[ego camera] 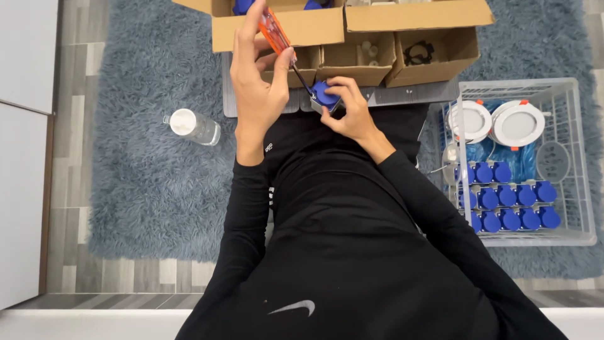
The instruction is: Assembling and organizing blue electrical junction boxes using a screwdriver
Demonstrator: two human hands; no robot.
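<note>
- An orange-handled screwdriver is gripped by the left hand, fingers wrapped around its handle.
- A blue-capped part is pinched by the right hand, met by the screwdriver's tip.

Cardboard boxes are set far on the rug; a bottle lies left, a wire basket right.

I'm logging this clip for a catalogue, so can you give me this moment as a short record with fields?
left hand: left hand grips an orange-handled screwdriver, tip down on the part
right hand: right hand steadies a small blue-capped part
in front: open cardboard boxes with small compartments
right side: clear plastic crate holding rows of blue-capped parts and two round white lamps
left side: clear bottle lying on grey rug
</note>
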